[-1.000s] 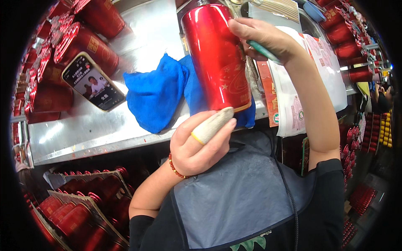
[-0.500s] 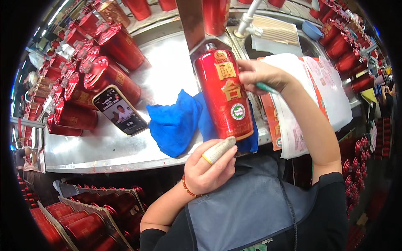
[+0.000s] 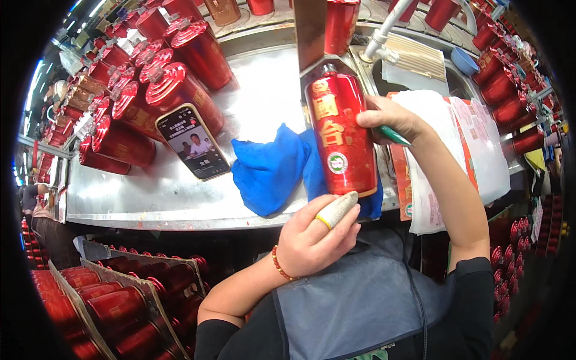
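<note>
Metal bench (image 3: pixel 114 204) | red btl (image 3: pixel 354 144), base end nearest, over blue cloth (image 3: pixel 267 171), prob. padding vs scratches | L grip (image 3: pixel 317 237) at btl base, likely steadying, can't tell if pinching | R grip (image 3: pixel 396 120) thumb on btl side, fingers closed on green tool (image 3: pixel 395 136)

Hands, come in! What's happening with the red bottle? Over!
Left hand at base of red bottle. Right hand against its side, gripping green tool. Blue cloth bunched beside bottle, partly behind.
</note>
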Available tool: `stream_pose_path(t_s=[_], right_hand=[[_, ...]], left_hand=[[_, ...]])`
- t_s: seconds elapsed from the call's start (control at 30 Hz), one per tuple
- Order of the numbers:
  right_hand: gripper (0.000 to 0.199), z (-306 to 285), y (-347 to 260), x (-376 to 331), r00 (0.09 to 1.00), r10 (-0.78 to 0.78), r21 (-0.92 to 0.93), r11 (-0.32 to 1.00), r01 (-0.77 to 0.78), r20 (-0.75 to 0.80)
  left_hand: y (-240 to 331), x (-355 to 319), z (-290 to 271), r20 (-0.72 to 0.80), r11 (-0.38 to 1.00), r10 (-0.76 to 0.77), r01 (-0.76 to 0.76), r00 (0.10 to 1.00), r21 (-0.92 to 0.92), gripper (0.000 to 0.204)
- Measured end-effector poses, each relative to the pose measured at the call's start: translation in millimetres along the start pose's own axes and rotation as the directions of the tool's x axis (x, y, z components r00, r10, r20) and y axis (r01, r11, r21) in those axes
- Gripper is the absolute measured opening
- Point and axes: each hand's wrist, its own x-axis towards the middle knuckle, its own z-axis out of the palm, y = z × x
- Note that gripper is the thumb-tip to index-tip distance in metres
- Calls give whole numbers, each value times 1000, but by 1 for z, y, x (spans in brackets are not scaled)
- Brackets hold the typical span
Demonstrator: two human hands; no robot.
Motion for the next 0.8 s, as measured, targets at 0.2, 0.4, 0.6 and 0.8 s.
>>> stream_pose_path(t_s=[0.2,0.4,0.6,0.8], right_hand=[[84,24,-29,-9,973,-80,-572,818,-60,-216],[85,-2,6,6,1000,4,9,1000,-4,2],[100,31,-33,-6,966,-70,-627,772,-105,-248],[102,2,22,13,999,-8,50,999,10,-52]], left_hand=[[0,-3,2,-20,999,-21,21,1000,30,39],[-1,1,3,-16,1000,-9,9,1000,9,34],[-3,1,-2,33,999,-4,3,999,39,34],[-4,1,-1,34,1000,-10,10,999,10,37]])
